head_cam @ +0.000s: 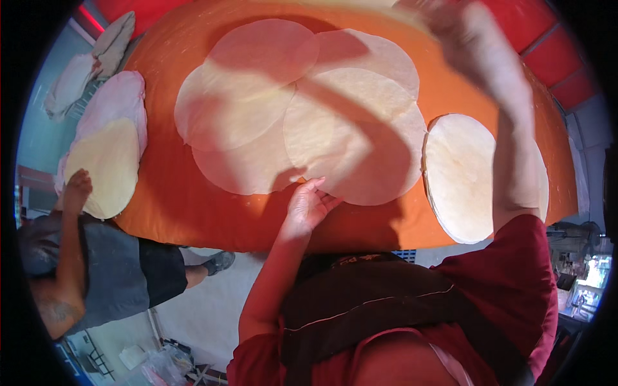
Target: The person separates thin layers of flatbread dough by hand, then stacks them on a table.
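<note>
Several thin round dough sheets (347,140) overlap in a ring on a domed orange cloth surface (164,202). My left hand (309,202) is at their near edge, palm partly up, fingers loosely curled near the rim of a sheet; whether it pinches the edge cannot be told. Raised over the far right of the dome, my right hand (444,29) is blurred, its fingers near a pale sheet-like area at the top edge; its hold cannot be made out. A stack of round flat sheets (458,178) lies at the right, partly behind my right forearm.
At the left, a co-worker's hand (78,188) touches a pale round sheet (108,164) on a pinkish cloth-like bundle (116,96). Folded cloths (72,84) lie beyond. The co-worker's leg and shoe (219,263) are beside the dome. Plastic bags (166,364) lie low at the left.
</note>
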Motion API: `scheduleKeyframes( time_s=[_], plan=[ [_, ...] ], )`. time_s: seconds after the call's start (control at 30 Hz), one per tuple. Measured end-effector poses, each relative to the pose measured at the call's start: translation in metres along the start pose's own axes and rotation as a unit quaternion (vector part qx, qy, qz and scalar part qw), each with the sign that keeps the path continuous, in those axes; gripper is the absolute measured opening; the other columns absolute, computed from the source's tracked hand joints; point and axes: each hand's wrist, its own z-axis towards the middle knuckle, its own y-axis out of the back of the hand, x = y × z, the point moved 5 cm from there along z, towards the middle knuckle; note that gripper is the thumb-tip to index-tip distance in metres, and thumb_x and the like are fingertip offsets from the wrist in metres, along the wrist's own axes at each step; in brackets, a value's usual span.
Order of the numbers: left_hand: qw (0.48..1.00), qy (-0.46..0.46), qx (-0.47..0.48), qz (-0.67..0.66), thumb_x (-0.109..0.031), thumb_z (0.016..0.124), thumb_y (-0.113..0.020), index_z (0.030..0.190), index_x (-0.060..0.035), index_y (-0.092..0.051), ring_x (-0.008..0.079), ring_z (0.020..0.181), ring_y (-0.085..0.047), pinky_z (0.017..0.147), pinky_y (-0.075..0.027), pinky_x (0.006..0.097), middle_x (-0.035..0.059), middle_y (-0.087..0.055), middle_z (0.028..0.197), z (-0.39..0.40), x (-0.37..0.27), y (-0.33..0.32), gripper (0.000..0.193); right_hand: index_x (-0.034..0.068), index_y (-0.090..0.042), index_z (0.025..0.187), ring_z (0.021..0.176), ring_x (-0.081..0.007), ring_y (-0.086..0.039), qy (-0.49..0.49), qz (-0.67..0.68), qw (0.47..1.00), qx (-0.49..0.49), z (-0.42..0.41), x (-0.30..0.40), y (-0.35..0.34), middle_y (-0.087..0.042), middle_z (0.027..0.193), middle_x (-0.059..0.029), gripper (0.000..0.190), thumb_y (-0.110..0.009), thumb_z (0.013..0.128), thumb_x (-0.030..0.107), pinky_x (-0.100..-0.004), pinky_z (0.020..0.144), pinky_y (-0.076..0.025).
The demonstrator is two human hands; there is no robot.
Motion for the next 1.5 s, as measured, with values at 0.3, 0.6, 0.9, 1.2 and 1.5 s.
scheduleKeyframes(
  time_s=[0.3, 0.6, 0.9, 1.2, 1.5],
  plan=[
    [0.984, -0.04, 0.168, -0.036, -0.01, 0.078, -0.05, 0.12, -0.0102, -0.042, 0.0329, 0.105, -0.053, 0.092, -0.04, 0.0439, 0.0187, -0.052, 0.118, -0.012, 0.005, -0.021, 0.043, -0.005, -0.044, 0.121, 0.115, -0.0309, -0.048, 0.043, -0.075, 0.991, 0.105, -0.159, -0.012, -0.263, -0.048, 0.123, -0.0205, 0.052, -0.06, 0.074, 0.012, -0.0385, 0.092, -0.042],
    [0.992, -0.091, 0.011, -0.082, -0.013, 0.077, -0.051, 0.104, -0.0015, -0.052, 0.0397, 0.12, -0.039, 0.104, -0.028, 0.0486, 0.026, -0.045, 0.124, 0.0, -0.014, 0.007, 0.029, 0.0, -0.06, 0.081, 0.072, -0.0216, -0.059, -0.037, 0.069, 0.994, -0.082, -0.029, -0.073, -0.027, -0.058, 0.073, -0.0164, 0.013, -0.051, 0.074, 0.005, -0.0343, 0.067, -0.047],
    [0.958, -0.138, 0.168, -0.186, -0.038, 0.088, -0.048, 0.119, 0.001, -0.045, 0.0279, 0.116, -0.045, 0.097, -0.039, 0.0426, 0.0203, -0.047, 0.124, -0.006, -0.009, -0.02, 0.05, -0.007, -0.056, 0.091, 0.07, -0.0282, -0.059, 0.246, -0.229, 0.937, 0.093, -0.099, 0.088, -0.091, -0.056, 0.078, -0.0171, 0.031, -0.054, 0.066, 0.01, -0.0375, 0.058, -0.047],
    [0.967, -0.202, 0.141, -0.071, -0.031, 0.092, -0.043, 0.13, -0.0002, -0.035, 0.028, 0.116, -0.045, 0.093, -0.041, 0.0399, 0.0165, -0.043, 0.129, -0.059, -0.03, 0.028, 0.049, 0.0, -0.06, 0.09, 0.071, -0.0296, -0.059, 0.171, 0.381, 0.899, 0.132, -0.087, 0.059, -0.043, -0.058, 0.068, -0.0171, 0.015, -0.054, 0.081, 0.009, -0.0375, 0.064, -0.046],
    [0.849, -0.293, -0.198, 0.394, -0.024, 0.086, -0.057, 0.123, 0.0015, -0.044, 0.0226, 0.102, -0.054, 0.085, -0.045, 0.0351, 0.0152, -0.05, 0.121, -0.079, -0.081, 0.064, 0.047, 0.001, -0.05, 0.12, 0.102, -0.0235, -0.058, -0.468, 0.484, 0.738, 0.032, -0.109, -0.148, -0.182, -0.057, 0.114, -0.0157, 0.054, -0.073, 0.073, 0.015, -0.0357, 0.084, -0.049]
  ],
)
